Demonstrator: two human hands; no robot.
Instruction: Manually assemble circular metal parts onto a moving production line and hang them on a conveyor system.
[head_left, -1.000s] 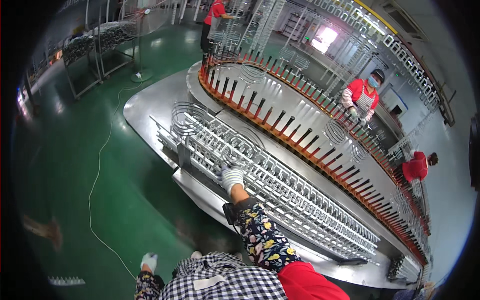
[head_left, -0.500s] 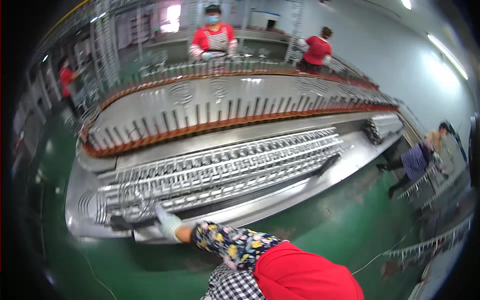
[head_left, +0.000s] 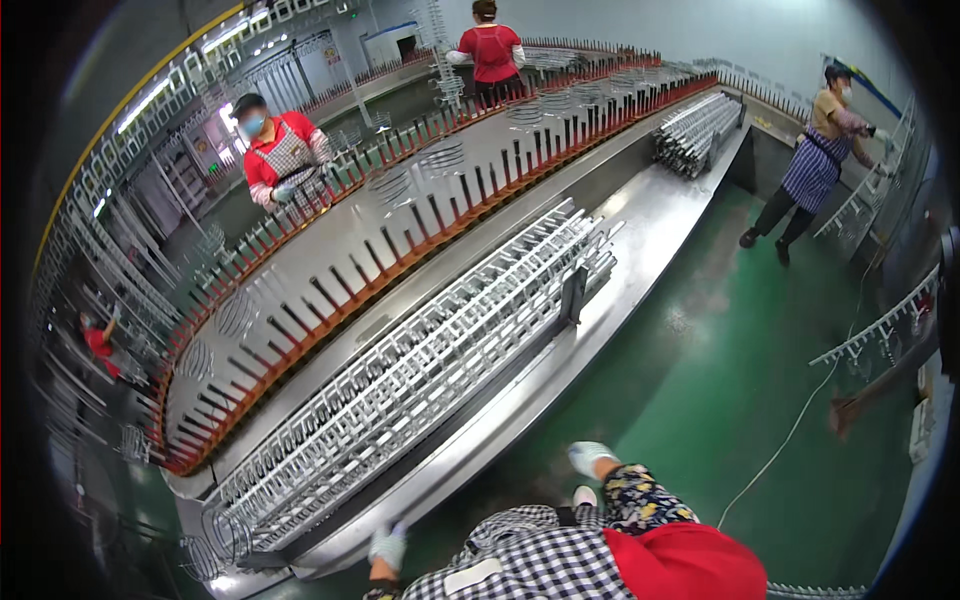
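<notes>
My left hand [head_left: 388, 547], in a pale glove, is at the near edge of the metal table [head_left: 450, 483], its fingers pointing toward it and nothing visible in them. My right hand [head_left: 592, 459], gloved too, hangs over the green floor with loosely extended fingers and holds nothing I can see. A long stack of silvery metal racks with rows of hooks [head_left: 400, 385] lies along the table beyond my hands. Curved wire pieces [head_left: 222, 540] sit at its near left end. Whether my left fingertips touch the table is unclear.
A conveyor loop with dark upright pins on an orange-brown base [head_left: 400, 262] runs behind the table. Another rack bundle [head_left: 697, 133] lies at the far end. Co-workers stand behind the conveyor [head_left: 285, 150] and at the right [head_left: 820, 165]. A pale cable [head_left: 775, 450] crosses the floor.
My right hand has left the wire pieces at the table's left end and swung back right beside my body. My left hand has come into view. The view has turned rightward.
</notes>
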